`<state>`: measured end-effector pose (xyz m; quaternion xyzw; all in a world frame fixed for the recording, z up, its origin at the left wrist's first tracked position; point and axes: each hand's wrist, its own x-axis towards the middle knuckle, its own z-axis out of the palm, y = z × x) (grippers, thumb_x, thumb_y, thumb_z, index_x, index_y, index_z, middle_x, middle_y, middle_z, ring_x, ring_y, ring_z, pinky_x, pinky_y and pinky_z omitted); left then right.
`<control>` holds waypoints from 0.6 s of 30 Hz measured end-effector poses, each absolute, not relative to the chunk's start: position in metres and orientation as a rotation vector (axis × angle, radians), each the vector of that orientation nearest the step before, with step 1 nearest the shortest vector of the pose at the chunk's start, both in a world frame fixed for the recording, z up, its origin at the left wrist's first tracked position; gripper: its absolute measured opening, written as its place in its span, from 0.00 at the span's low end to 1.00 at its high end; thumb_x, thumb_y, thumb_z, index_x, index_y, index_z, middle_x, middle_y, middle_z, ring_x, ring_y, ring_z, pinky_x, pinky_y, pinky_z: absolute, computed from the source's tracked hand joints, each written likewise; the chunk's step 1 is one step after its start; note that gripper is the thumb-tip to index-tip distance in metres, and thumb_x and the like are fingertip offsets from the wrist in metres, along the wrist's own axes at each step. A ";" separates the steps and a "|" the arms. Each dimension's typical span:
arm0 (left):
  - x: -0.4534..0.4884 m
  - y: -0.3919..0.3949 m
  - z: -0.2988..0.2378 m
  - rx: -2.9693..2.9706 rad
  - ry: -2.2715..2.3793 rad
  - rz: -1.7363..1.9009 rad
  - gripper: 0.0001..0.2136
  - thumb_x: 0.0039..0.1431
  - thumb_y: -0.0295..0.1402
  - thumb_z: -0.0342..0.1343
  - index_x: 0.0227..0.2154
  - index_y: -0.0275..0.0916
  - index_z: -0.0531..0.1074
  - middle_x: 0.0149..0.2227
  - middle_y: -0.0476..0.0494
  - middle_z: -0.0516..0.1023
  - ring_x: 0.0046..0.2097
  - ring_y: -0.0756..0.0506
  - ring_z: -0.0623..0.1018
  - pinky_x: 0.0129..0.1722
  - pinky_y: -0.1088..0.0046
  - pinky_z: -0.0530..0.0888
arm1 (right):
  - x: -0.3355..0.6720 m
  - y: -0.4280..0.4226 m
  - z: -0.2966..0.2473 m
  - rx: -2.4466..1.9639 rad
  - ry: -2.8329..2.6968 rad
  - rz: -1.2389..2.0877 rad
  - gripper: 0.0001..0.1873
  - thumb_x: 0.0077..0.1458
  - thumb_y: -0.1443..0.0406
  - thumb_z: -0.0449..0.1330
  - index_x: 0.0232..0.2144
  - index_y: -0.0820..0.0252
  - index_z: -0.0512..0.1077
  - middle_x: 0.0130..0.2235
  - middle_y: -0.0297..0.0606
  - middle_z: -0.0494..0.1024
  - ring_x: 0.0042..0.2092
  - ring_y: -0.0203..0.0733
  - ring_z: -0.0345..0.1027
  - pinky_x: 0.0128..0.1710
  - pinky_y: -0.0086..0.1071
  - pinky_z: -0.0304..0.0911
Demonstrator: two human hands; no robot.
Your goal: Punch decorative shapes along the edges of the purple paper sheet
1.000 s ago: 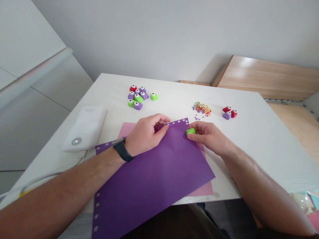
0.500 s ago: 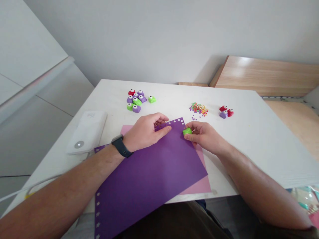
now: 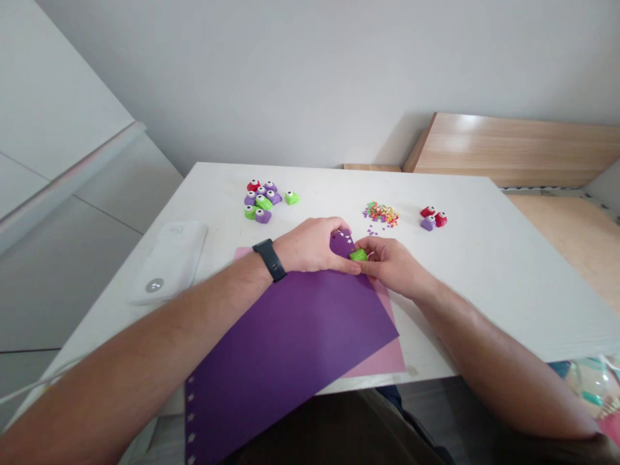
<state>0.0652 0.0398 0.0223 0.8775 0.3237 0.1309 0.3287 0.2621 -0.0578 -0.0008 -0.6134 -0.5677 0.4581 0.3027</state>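
Note:
A purple sheet of paper (image 3: pixel 300 323) has star-shaped holes along its left edge and near its far corner. My right hand (image 3: pixel 394 265) is closed on a small green craft punch (image 3: pixel 358 256), which sits at the sheet's right edge close to that corner. My left hand (image 3: pixel 317 247), with a dark watch on the wrist, curves over the far part of the sheet. Its thumb and fingers are apart, and the thumb tip is beside the punch. Beneath the purple sheet lies a pink sheet (image 3: pixel 380 358).
Several red, purple and green punches (image 3: pixel 261 201) are grouped at the back left, with one green punch (image 3: pixel 291 197) beside them. Paper confetti (image 3: pixel 381 214) lies behind my hands. Three more punches (image 3: pixel 433 219) stand farther right. A white device (image 3: pixel 169 261) lies at left.
My left hand has moved right along the sheet's far edge, bringing its thumb up to the green punch. My right hand keeps hold of the punch in nearly the same place.

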 end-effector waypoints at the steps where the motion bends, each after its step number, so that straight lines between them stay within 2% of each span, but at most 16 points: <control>1: 0.067 0.040 0.023 2.310 0.831 0.328 0.34 0.40 0.59 0.68 0.46 0.43 0.77 0.44 0.44 0.82 0.44 0.39 0.80 0.42 0.67 0.74 | 0.262 -0.058 -0.002 -1.627 -1.511 1.206 0.11 0.51 0.60 0.66 0.38 0.56 0.75 0.26 0.30 0.74 0.24 0.36 0.66 0.25 0.30 0.59; 5: 0.071 0.041 0.021 2.309 0.787 0.280 0.27 0.42 0.57 0.68 0.41 0.43 0.81 0.39 0.46 0.83 0.39 0.42 0.80 0.39 0.68 0.73 | 0.262 -0.057 -0.006 -1.627 -1.534 1.178 0.11 0.51 0.61 0.66 0.37 0.56 0.75 0.26 0.30 0.74 0.25 0.36 0.65 0.24 0.30 0.58; 11: 0.071 0.043 0.021 2.301 0.759 0.247 0.28 0.42 0.58 0.68 0.41 0.43 0.82 0.37 0.47 0.84 0.38 0.42 0.80 0.37 0.69 0.72 | 0.260 -0.058 -0.003 -1.641 -1.593 1.100 0.09 0.51 0.62 0.65 0.37 0.56 0.76 0.27 0.31 0.75 0.27 0.35 0.63 0.26 0.30 0.56; 18: 0.075 0.037 0.024 2.314 0.786 0.307 0.25 0.43 0.53 0.69 0.41 0.43 0.83 0.37 0.46 0.84 0.38 0.42 0.80 0.38 0.69 0.73 | 0.258 -0.059 0.004 -1.668 -1.576 1.045 0.08 0.50 0.63 0.66 0.35 0.56 0.76 0.25 0.31 0.75 0.27 0.36 0.63 0.27 0.30 0.55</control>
